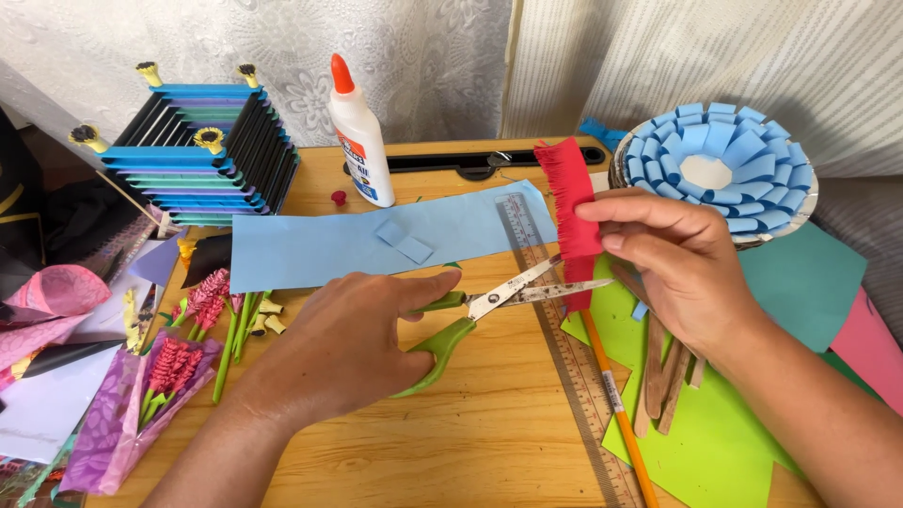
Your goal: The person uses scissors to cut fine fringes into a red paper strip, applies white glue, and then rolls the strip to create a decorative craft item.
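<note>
My left hand grips green-handled scissors over the wooden table. Their blades are open around the lower part of a red fringed paper strip. My right hand pinches that strip and holds it upright. Just behind the scissors lies a long light-blue paper sheet with two small blue squares on it. A clear ruler and an orange pencil lie below the blades.
A white glue bottle with an orange cap stands at the back. A blue and black stacked paper box is at back left, a blue paper rosette at back right. Pink paper flowers lie left; green paper and wooden sticks right.
</note>
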